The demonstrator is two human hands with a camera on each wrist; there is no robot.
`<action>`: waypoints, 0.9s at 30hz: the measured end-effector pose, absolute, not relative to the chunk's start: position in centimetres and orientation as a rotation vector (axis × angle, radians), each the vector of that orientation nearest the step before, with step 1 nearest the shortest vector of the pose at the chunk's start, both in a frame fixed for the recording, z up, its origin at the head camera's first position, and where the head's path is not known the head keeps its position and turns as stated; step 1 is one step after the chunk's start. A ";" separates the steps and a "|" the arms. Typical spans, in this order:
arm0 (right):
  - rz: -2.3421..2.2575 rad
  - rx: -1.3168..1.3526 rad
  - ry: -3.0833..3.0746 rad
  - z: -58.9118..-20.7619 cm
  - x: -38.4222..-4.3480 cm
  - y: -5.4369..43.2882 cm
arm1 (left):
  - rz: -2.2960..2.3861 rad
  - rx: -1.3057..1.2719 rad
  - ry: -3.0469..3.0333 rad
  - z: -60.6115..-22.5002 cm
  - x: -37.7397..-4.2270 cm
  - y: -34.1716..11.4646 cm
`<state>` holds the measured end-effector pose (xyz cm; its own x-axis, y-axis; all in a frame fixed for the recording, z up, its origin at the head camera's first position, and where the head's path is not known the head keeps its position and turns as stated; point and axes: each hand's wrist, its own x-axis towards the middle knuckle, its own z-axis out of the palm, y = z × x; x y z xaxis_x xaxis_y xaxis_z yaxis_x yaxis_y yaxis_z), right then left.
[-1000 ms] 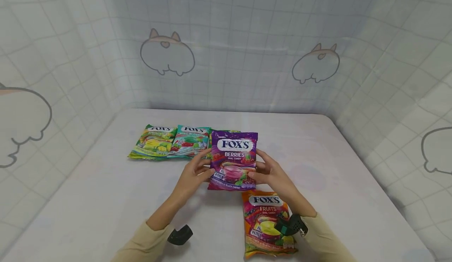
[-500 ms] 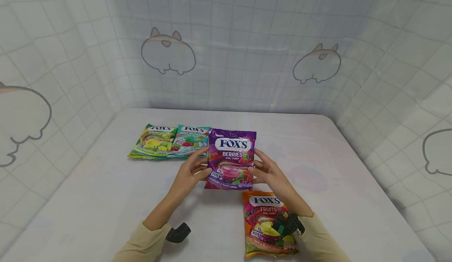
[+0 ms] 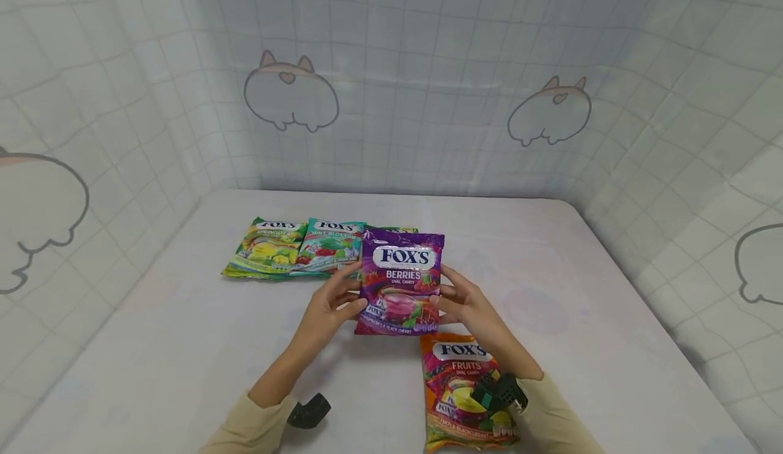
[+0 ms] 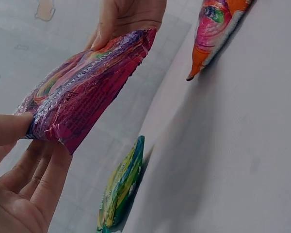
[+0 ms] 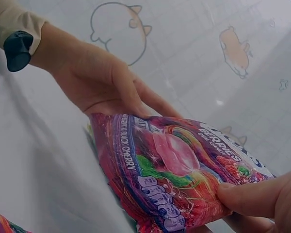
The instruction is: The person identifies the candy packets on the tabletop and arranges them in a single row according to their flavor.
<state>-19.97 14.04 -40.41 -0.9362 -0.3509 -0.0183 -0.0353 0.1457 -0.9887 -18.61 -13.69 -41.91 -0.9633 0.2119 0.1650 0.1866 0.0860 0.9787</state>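
Note:
A purple bag of Fox's Berries candy (image 3: 400, 284) is held up off the table, its printed front toward the head camera. My left hand (image 3: 330, 304) grips its left edge, thumb on the front and fingers behind. On the opposite edge my right hand (image 3: 471, 304) pinches it the same way. In the left wrist view the candy bag (image 4: 82, 92) hangs well above the tabletop between both hands. The right wrist view shows my right thumb (image 5: 252, 196) pressing the bag's front.
An orange Fox's Fruits bag (image 3: 455, 393) lies near the front, partly under my right wrist. Farther back lie a yellow-green bag (image 3: 269, 247) and a teal Mint Blossom bag (image 3: 330, 245). Another green-topped bag (image 3: 406, 230) is mostly hidden behind the purple one. Gridded fabric walls (image 3: 422, 100) surround the table.
The purple bag shifted slightly left and up, then came down a little, both hands keeping their grip. The green-topped bag behind it was covered half a second ago and shows again.

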 end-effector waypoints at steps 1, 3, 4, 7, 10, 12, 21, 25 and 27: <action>-1.868 -0.389 2.178 -40.4 -20.0 14.1 | 2.067 0.425 2.305 -41.9 -18.6 -13.7; -1.871 -0.405 2.175 -40.4 -20.0 14.1 | 2.065 0.425 2.314 -41.9 -18.6 -13.6; -1.870 -0.411 2.176 -40.4 -20.0 14.1 | 2.066 0.421 2.320 -41.9 -18.5 -13.6; -1.868 -0.414 2.176 -40.4 -19.9 14.2 | 2.069 0.398 2.334 -41.8 -18.2 -13.5; -1.855 -0.415 2.173 -40.7 -19.7 14.2 | 2.067 0.362 2.341 -41.8 -17.7 -13.3; -1.848 -0.414 2.171 -40.9 -19.6 14.3 | 2.069 0.347 2.342 -41.9 -17.4 -13.1; -1.855 -0.448 2.164 -41.3 -19.6 14.6 | 2.065 0.354 2.390 -42.3 -17.3 -12.8; -1.849 -0.472 2.157 -41.3 -19.6 14.6 | 2.061 0.351 2.413 -42.5 -17.4 -12.8; -1.843 -0.477 2.166 -41.3 -19.6 14.7 | 2.066 0.358 2.406 -42.5 -17.5 -12.7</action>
<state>-19.64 14.67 -41.34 -0.9130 -0.4077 0.0165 -0.0815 0.1426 -0.9864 -17.49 -12.67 -42.53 -0.9736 0.1366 0.1829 0.2014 0.1373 0.9698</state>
